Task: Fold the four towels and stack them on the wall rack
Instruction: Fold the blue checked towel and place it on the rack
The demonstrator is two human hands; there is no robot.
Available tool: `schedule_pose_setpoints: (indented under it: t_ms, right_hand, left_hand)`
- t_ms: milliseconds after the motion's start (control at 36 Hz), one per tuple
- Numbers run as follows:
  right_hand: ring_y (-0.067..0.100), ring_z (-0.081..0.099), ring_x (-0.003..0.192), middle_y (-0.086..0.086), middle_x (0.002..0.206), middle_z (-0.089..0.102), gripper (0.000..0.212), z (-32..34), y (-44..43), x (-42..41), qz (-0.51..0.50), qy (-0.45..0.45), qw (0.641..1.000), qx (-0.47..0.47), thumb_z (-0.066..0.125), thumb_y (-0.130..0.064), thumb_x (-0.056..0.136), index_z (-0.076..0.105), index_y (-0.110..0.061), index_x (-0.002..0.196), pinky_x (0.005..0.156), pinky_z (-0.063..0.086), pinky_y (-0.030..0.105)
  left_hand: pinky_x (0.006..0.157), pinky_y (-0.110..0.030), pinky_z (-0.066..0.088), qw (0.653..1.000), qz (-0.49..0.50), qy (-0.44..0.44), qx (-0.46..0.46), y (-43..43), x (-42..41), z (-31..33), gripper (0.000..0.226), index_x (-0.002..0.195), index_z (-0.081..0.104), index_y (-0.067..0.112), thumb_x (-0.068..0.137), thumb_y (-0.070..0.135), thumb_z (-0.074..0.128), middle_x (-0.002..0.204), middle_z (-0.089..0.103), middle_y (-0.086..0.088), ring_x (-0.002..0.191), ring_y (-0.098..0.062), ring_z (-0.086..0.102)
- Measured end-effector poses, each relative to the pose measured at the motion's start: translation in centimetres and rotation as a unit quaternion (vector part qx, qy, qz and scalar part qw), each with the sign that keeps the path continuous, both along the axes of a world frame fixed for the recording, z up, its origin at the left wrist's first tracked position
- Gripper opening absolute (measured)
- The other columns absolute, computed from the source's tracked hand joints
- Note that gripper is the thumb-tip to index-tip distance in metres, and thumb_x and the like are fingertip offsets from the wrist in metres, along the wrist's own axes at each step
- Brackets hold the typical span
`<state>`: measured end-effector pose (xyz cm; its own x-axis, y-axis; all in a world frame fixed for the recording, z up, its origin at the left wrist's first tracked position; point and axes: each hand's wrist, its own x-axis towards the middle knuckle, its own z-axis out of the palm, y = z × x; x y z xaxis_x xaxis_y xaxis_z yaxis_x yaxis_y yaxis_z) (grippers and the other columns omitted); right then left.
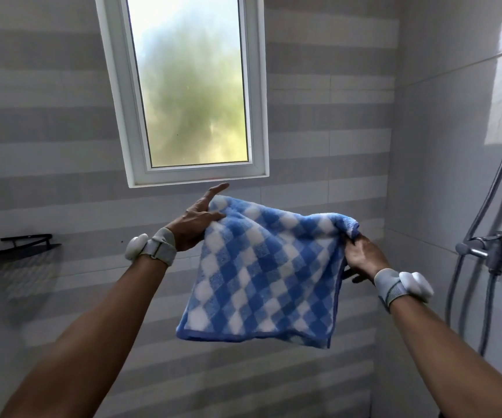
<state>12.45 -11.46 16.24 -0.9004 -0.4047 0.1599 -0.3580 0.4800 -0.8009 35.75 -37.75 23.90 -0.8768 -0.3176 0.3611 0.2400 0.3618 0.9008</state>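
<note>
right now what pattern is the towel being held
Blue and white checks with a blue edge on the towel, shown in the head view.

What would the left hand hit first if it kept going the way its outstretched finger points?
Most likely the lower edge of the white window frame: the left hand, pinching the checked towel, points up at it. The gap between is unclear.
</note>
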Motion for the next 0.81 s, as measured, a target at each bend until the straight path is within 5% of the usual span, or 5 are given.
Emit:
schedule_pose_setpoints:
  t_ms: [83, 222, 472, 667, 806]
  right_hand:
    - [0.041, 0.072, 0.06, 0.026, 0.103, 0.065, 0.038, -0.1, 0.0, 0.4, 0.038, -0.083, 0.995, -0.049, 0.033, -0.048, 0.1, 0.046, -0.021, 0.123, 0.055, 0.059, 0.059]
    - [0.038, 0.069, 0.084, 0.013, 0.101, 0.064, 0.035, -0.2, 0.0, 1.2, 0.072, -0.115, 0.982, -0.13, 0.03, -0.051, 0.104, 0.047, -0.024, 0.12, 0.061, 0.06, 0.052]
    - [0.022, 0.064, 0.108, 0.003, 0.116, 0.068, 0.026, -0.9, -0.1, -0.3, 0.089, -0.049, 0.962, -0.255, 0.045, -0.048, 0.101, 0.06, -0.032, 0.115, 0.101, 0.05, 0.052]
    - [0.014, 0.062, 0.094, 0.003, 0.108, 0.068, 0.032, 0.3, 0.4, -0.4, 0.086, 0.022, 0.931, -0.353, 0.051, -0.002, 0.089, 0.062, -0.019, 0.114, 0.086, 0.051, 0.029]
    - [0.013, 0.062, 0.09, 0.004, 0.104, 0.07, 0.024, 0.8, 0.8, -0.3, 0.072, 0.05, 0.924, -0.372, 0.058, -0.035, 0.093, 0.068, -0.016, 0.105, 0.085, 0.052, 0.032]
  left_hand:
    - [0.087, -0.042, 0.058, 1.0, -0.019, -0.003, 0.015, 0.0, 0.0, -0.5, 0.068, 0.15, 0.031, 0.033, 0.096, -0.002, 0.052, 0.136, 0.053, -0.018, 0.11, -0.034, 0.064]
    - [0.084, -0.039, 0.059, 1.0, -0.013, 0.008, 0.012, 0.1, -0.1, -0.7, 0.062, 0.148, 0.033, 0.027, 0.097, -0.002, 0.05, 0.136, 0.053, -0.019, 0.108, -0.032, 0.064]
    - [0.082, -0.034, 0.059, 0.999, -0.035, 0.006, 0.003, -0.1, 0.2, -0.2, 0.055, 0.149, 0.034, 0.016, 0.098, -0.004, 0.046, 0.132, 0.056, -0.015, 0.104, -0.025, 0.067]
    - [0.078, -0.031, 0.06, 1.0, -0.016, 0.016, -0.005, -0.1, -0.2, -0.7, 0.049, 0.145, 0.039, 0.012, 0.099, -0.003, 0.045, 0.127, 0.057, -0.015, 0.098, -0.021, 0.069]
    - [0.081, -0.038, 0.06, 0.999, -0.02, 0.026, -0.009, -0.4, -0.2, -1.3, 0.05, 0.146, 0.04, 0.016, 0.099, -0.001, 0.046, 0.133, 0.054, -0.021, 0.104, -0.031, 0.065]
